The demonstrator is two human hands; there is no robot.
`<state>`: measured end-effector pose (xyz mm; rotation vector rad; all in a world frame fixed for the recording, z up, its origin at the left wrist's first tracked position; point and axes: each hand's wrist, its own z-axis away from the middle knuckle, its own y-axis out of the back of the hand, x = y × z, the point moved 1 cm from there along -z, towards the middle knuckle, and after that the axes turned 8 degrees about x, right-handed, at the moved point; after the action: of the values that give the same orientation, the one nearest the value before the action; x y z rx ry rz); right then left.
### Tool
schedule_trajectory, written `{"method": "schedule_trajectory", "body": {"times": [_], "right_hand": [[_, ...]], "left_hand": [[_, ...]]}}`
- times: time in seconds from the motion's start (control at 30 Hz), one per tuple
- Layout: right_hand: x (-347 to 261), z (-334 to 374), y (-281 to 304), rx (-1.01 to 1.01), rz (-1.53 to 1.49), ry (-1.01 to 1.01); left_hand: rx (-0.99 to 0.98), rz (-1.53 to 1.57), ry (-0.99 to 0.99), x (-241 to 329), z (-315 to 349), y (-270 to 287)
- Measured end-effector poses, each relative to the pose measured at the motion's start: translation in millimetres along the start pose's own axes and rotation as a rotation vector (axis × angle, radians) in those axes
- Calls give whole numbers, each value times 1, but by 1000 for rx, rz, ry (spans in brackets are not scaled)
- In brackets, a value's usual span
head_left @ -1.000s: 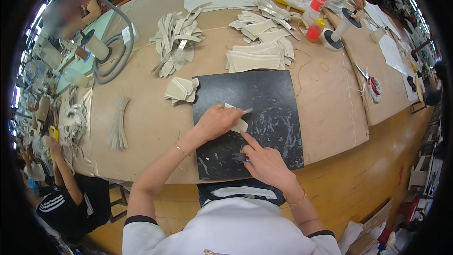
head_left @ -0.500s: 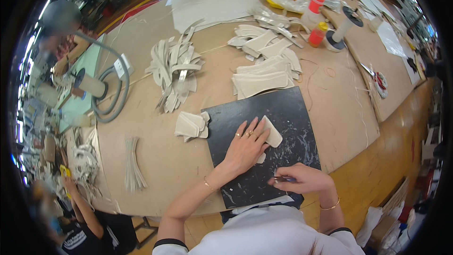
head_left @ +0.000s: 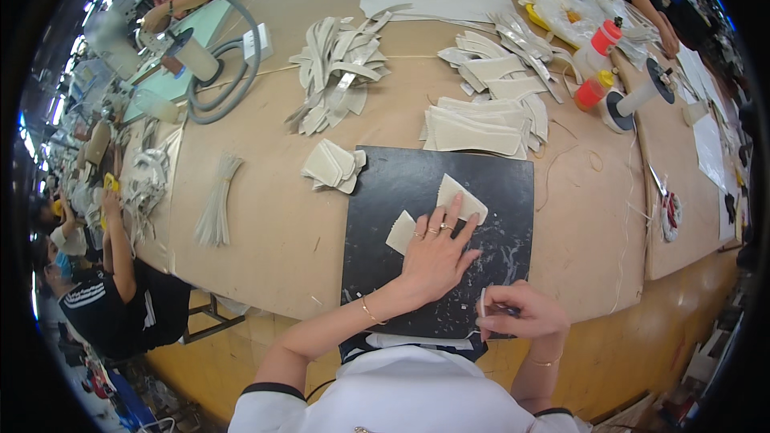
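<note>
My left hand (head_left: 437, 263) lies flat with fingers spread on the black cutting mat (head_left: 377, 184). Its fingertips rest on the lower part of a cream piece (head_left: 459, 194) with a zigzag edge. A second cream piece (head_left: 399, 232) lies beside the index side of that hand, partly covered by it. Over the mat's lower right, my right hand (head_left: 529, 311) is closed round a small dark-handled tool (head_left: 504, 310); its exact kind is hidden by the fingers. Left of the mat sits a small stack of cream pieces (head_left: 333, 167).
Beyond the mat lie stacked cream panels (head_left: 473, 128) and a heap of curved strips (head_left: 333, 72). Bundled thin strips (head_left: 216, 204) lie left. Glue bottles (head_left: 593, 90), a spool (head_left: 642, 96) and scissors (head_left: 670, 212) are at right. A grey hose (head_left: 228, 108) loops at left; co-workers sit around.
The view has shifted. My left hand has slid back toward me, uncovering more of both pieces, which now lie apart. My right hand still holds the tool, turned differently.
</note>
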<state>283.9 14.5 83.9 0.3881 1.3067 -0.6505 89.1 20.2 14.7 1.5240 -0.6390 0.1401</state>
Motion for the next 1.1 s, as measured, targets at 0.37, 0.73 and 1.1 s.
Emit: {"method": "schedule_trajectory", "body": {"times": [0.37, 0.73, 1.1], "right_hand": [[46, 47, -27, 277, -356, 108], [25, 40, -53, 311, -323, 140], [16, 48, -76, 418, -263, 135]], "left_hand": [[427, -244, 307, -130, 19, 68], [241, -385, 318, -160, -19, 86], [409, -79, -135, -41, 6, 55]]}}
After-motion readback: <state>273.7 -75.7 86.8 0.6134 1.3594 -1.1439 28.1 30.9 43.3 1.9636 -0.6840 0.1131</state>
